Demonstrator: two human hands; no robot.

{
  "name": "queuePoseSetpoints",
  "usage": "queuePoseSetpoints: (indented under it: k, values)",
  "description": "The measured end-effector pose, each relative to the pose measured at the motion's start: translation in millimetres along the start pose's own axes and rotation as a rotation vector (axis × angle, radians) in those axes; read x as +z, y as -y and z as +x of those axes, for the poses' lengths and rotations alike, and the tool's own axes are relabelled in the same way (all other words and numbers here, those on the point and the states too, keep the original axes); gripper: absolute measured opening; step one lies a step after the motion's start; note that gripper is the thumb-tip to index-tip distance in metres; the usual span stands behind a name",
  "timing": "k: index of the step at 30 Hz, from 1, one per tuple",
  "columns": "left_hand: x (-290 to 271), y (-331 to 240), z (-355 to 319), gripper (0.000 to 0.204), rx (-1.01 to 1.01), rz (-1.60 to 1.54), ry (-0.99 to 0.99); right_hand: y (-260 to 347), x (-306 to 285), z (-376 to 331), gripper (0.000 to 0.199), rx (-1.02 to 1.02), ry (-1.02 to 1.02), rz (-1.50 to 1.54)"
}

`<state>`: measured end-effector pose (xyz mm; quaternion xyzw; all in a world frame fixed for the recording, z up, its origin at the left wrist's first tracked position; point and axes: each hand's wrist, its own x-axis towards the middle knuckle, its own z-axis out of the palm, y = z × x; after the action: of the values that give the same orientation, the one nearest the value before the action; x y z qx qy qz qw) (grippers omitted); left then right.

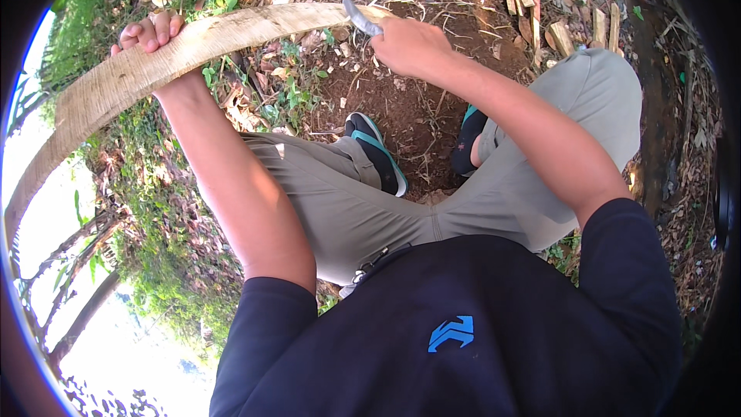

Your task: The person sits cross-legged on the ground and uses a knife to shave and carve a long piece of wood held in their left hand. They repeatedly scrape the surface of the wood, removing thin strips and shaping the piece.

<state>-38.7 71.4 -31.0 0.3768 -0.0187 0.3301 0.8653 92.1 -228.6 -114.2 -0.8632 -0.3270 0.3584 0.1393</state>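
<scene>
**Cutting a long piece of wood**

From the head view, we see our left hand closed around a long, pale, curved piece of wood. It stretches from far left across to our right hand. That hand is wrapped tight around a knife, its blade touching the wood's end, above the brown dirt.
</scene>
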Motion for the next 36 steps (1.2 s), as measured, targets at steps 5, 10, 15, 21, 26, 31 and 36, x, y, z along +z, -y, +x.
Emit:
queuePoseSetpoints:
  k: [5,10,15,21,26,31,36]
  values:
    - [2.6,1.8,3.2,0.03,-0.006,-0.008,0.001,-16.8,-9.3,5.0,0.035,-0.089,-0.058,-0.188]
    - [3.1,3.4,4.4,0.03,-0.018,-0.027,0.007,-21.4,18.5,10.5,0.031,-0.21,-0.081,-0.091]
    - [-3.9,0.8,4.7,0.037,-0.019,-0.029,0.022,-13.3,22.6,0.1,0.029,-0.268,-0.132,-0.112]
    - [1.8,3.4,5.1,0.029,-0.034,-0.051,0.014,-4.1,24.2,-11.7,0.024,-0.209,-0.051,0.02]
    - [5.1,4.2,4.5,0.031,-0.004,-0.015,-0.028,0.0,9.1,-26.2,0.026,-0.263,-0.108,-0.055]
    - [-2.5,4.7,5.3,0.039,0.017,-0.035,0.056,9.0,-2.3,-41.2,0.034,-0.297,-0.122,-0.026]
    - [3.8,7.2,4.2,0.04,0.029,-0.033,0.028,12.7,9.9,-54.3,0.041,-0.374,-0.184,0.06]
